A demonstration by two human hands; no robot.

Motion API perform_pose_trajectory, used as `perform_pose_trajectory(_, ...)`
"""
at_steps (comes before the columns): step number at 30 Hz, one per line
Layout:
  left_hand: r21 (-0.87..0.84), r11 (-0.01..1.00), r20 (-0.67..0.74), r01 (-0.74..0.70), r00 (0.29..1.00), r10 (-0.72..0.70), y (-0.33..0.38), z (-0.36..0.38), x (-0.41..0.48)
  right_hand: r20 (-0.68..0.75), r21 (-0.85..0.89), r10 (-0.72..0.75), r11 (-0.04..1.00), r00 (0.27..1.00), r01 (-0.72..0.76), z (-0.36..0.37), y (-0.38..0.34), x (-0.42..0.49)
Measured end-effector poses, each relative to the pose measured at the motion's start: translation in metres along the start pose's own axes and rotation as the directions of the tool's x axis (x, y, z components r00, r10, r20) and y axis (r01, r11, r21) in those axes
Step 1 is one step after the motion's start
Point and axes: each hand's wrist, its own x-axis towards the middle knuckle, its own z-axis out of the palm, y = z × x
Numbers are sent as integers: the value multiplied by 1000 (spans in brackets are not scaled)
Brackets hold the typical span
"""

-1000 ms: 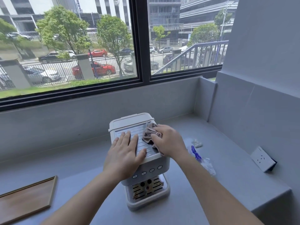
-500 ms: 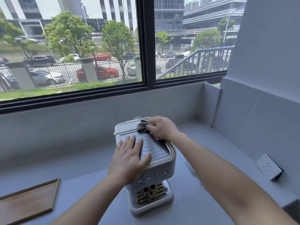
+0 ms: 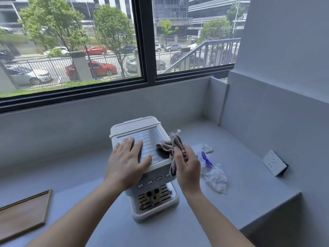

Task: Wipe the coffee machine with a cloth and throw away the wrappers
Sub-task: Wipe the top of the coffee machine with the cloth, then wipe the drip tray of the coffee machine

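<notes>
My left hand [image 3: 124,163] lies flat and open on the coffee machine [image 3: 142,157]. My right hand [image 3: 187,166] grips the cloth [image 3: 170,145] at the machine's right edge. I see the wrappers [image 3: 213,173] on the table [image 3: 249,184] just right of that hand.

I am at a grey stone-look counter [image 3: 249,175] built into a window nook, perhaps an office pantry or coffee corner. A small white coffee machine [image 3: 142,157] stands on it, a wall socket [image 3: 273,162] is beside it, and the wide dark-framed window [image 3: 142,50] looks onto parked cars, a fence and glass-fronted city blocks.
</notes>
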Motion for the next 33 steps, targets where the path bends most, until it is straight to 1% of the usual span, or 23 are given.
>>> perform_pose_trajectory(1, -5, 1000, 1, -4, 1000, 4, 0, 0, 0, -39, 78, 23, 997, 999, -20, 0, 6, -11)
perform_pose_trajectory(3, -13, 1000, 7, -11, 1000, 11, 0, -1, 1, -112, 147, 88, 987, 990, -71, 3, 14, -24)
perform_pose_trajectory(5, -17, 1000, 17, -9, 1000, 9, -1, -1, 0, -145, 134, 138, 984, 980, -119, 10, 12, -20)
perform_pose_trajectory(6, -21, 1000, 19, -8, 1000, 8, -1, -1, 0, -156, 113, 133, 987, 979, -116, 15, 8, -16)
perform_pose_trajectory(7, -26, 1000, 20, -8, 1000, 9, -1, -1, 0, -179, 60, 93, 995, 979, -83, 18, 3, -12)
perform_pose_trajectory(9, -57, 998, 12, -15, 1000, 16, 0, -3, -1, -231, -107, -96, 992, 968, 73, 25, -3, -16)
perform_pose_trajectory(10, -79, 997, 2, -26, 1000, 26, 0, -4, -1, -243, -162, -192, 974, 951, 156, 29, -2, -22)
perform_pose_trajectory(11, -101, 994, -9, -37, 999, 36, 1, -5, -1, -252, -190, -257, 958, 933, 213, 35, 1, -32)
perform_pose_trajectory(13, -138, 989, -30, -52, 998, 49, 2, -6, -3, -264, -182, -301, 949, 916, 259, 46, 9, -53)
perform_pose_trajectory(15, -143, 988, -43, -53, 998, 48, -1, -3, -3, -276, -160, -293, 953, 915, 257, 57, 15, -66)
perform_pose_trajectory(17, -106, 992, -47, -66, 997, 61, -4, 0, 0, -311, -156, -250, 965, 917, 211, 65, 19, -71)
perform_pose_trajectory(18, -102, 992, -54, -71, 996, 66, -5, 1, 0, -348, -137, -203, 977, 915, 164, 68, 21, -74)
perform_pose_trajectory(19, -121, 990, -71, -74, 995, 66, -5, 2, 0, -406, -90, -121, 992, 906, 92, 69, 24, -77)
perform_pose_trajectory(21, -193, 978, -102, -75, 993, 55, -6, 2, 0, -502, 54, 151, 988, 852, -143, 66, 32, -81)
perform_pose_trajectory(22, -215, 973, -110, -81, 992, 59, -6, 2, -2, -501, 75, 258, 964, 826, -255, 63, 39, -84)
perform_pose_trajectory(23, -227, 969, -121, -96, 990, 70, -7, 2, -5, -473, 40, 294, 949, 831, -312, 56, 48, -87)
perform_pose_trajectory(24, -243, 963, -134, -113, 988, 82, -8, 1, -8, -431, -24, 276, 948, 859, -317, 48, 56, -89)
perform_pose_trajectory(27, -352, 922, -164, -161, 981, 108, -16, 0, -31, -286, -214, 199, 940, 937, -265, 13, 72, -96)
perform_pose_trajectory(29, -416, 895, -187, -162, 978, 90, -29, 6, -54, -185, -317, 160, 924, 970, -213, -13, 83, -99)
perform_pose_trajectory(31, -425, 896, -233, -128, 972, 29, -46, 18, -81, -103, -387, 176, 900, 979, -202, -37, 94, -103)
perform_pose_trajectory(33, -405, 913, -261, -41, 963, -73, -58, 42, -113, -47, -436, 174, 882, 984, -177, -58, 106, -103)
